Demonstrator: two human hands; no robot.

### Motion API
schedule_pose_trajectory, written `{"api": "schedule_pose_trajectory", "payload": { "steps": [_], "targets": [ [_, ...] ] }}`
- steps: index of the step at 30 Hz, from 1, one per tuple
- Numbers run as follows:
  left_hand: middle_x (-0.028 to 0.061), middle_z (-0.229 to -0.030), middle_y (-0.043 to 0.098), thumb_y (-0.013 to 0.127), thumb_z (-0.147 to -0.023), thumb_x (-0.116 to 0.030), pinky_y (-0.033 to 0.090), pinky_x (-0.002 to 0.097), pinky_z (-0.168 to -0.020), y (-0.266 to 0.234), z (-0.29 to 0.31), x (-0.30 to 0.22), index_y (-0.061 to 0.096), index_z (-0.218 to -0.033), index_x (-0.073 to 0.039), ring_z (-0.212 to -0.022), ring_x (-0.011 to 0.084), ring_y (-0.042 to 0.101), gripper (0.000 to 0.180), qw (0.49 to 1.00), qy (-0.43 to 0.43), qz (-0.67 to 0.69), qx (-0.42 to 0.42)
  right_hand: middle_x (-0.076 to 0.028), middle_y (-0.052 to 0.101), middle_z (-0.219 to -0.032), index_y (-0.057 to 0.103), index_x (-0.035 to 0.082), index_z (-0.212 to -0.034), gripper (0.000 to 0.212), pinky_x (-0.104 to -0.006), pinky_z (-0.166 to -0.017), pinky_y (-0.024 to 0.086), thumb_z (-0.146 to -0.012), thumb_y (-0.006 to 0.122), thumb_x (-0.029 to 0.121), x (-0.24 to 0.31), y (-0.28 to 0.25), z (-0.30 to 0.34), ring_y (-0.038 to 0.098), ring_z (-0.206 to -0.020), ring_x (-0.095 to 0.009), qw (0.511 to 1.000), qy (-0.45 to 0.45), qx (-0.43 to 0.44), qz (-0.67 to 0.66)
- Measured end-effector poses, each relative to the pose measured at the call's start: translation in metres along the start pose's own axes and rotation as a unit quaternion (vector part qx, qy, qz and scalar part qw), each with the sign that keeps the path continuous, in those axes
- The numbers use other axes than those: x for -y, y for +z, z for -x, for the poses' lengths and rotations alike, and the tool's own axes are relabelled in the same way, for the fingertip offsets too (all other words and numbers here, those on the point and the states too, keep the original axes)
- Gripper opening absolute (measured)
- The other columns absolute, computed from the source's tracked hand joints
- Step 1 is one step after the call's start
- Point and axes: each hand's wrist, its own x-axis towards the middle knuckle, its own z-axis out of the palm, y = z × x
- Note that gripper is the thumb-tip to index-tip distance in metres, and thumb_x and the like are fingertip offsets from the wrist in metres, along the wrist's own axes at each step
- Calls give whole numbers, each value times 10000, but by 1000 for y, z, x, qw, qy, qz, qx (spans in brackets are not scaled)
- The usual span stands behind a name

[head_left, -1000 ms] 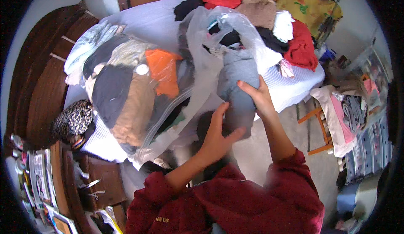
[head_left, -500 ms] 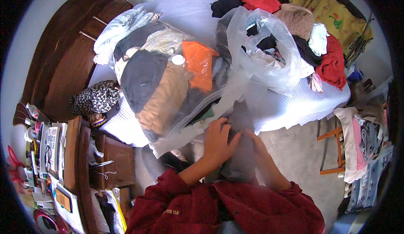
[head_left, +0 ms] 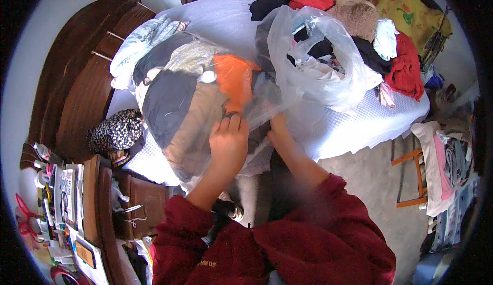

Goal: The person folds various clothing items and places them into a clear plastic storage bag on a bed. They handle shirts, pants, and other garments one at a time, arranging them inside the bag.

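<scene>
A large clear plastic storage bag (head_left: 169,154) lies on the near left part of the bed. Inside it are folded dark grey (head_left: 167,105), tan, patterned and bright orange (head_left: 233,80) clothes, with a round white valve cap (head_left: 207,76) on its top. My left hand (head_left: 229,137) is closed on the bag's film at the near edge, below the orange piece. My right hand (head_left: 278,125) reaches to the bag's right side, close to dark cloth; its fingers are mostly hidden, so I cannot tell what they hold.
Right of it on the bed stands another clear bag (head_left: 354,74) of mixed clothes, with red (head_left: 405,72), brown and black garments behind. A speckled garment (head_left: 117,131) lies at left. A cluttered desk (head_left: 95,203) borders the left; a wooden stool (head_left: 411,180) with cloths stands right.
Both hands have moved forward from my body to the bag. The dark grey garment they held in front of me no longer shows there. The bag's near edge has lifted and shifted.
</scene>
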Motion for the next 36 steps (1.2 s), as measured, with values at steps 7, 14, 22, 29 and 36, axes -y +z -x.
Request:
{"api": "schedule_pose_trajectory", "payload": {
  "steps": [7, 14, 22, 29, 36],
  "targets": [
    [93, -867, 555, 623, -733, -81, 499, 416, -693, 25, 16, -19, 582, -821, -59, -859, 290, 599, 100, 996, -24, 42, 78, -292, 566, -1298, 517, -99, -1307, 813, -479, -1017, 421, -849, 692, 550, -32, -13, -93, 541, -1189, -430, 856, -162, -152, 468],
    [169, -1324, 548, 605, -850, -104, 445, 509, -1002, 115, 78, -64, 592, -1239, -63, -1246, 383, 514, 391, 941, -1, 295, 167, -312, 505, -1348, 570, -72, -1246, 635, -476, -1046, 403, -906, 620, 462, -24, -64, -60, 486, -1242, -476, 770, -234, 35, 593],
    [71, -1639, 208, 595, -894, -190, 201, 623, -1158, 163, 20, -2, 351, -1527, -223, -1511, 324, 163, 680, 963, -109, 10, 248, -181, 678, -816, 678, 46, -995, 156, -435, -727, 535, -939, 586, 157, 143, -59, 28, 673, -790, -376, 707, -406, 111, 568],
    [76, -1638, 213, 636, -827, -190, 140, 614, -1176, 186, 30, -12, 343, -1534, -223, -1518, 334, 136, 766, 975, -65, -44, 206, -197, 707, -982, 722, 76, -1037, 354, -479, -830, 546, -797, 720, 336, 254, -114, -196, 686, -931, -371, 450, -268, 81, 848],
    [87, -1637, 210, 643, -807, -211, 121, 634, -1168, 173, 27, -7, 322, -1542, -211, -1512, 364, 137, 802, 959, -117, 14, 258, -186, 681, -1187, 593, 71, -1305, 846, -425, -938, 521, -636, 808, 542, 200, -98, -216, 659, -1074, -348, 398, -106, 82, 908]
  ]
}}
